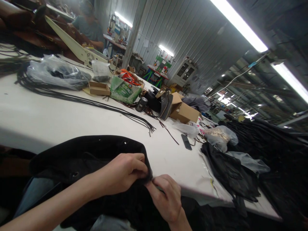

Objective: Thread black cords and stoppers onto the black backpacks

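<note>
A black bag point(96, 142) with small metal eyelets along its open rim lies over my lap and against the table edge. My left hand point(127, 170) is closed on the bag's rim near its right-hand corner, the fingertips curled inside. Just beside it, my right hand point(167, 195) pinches the same corner from outside, thumb and forefinger together. Whatever small part lies between the fingertips is hidden. Beyond the bag, a bundle of long black cords point(96, 104) stretches across the white table point(72, 117), their loose ends not far from the bag.
Along the table stand a clear plastic bag point(57, 72), a small cardboard tray point(99, 89), a green bag point(126, 89) and an open carton point(185, 112). A phone point(186, 142) lies to the right, near black material point(231, 170). Across the table sits another person point(88, 27).
</note>
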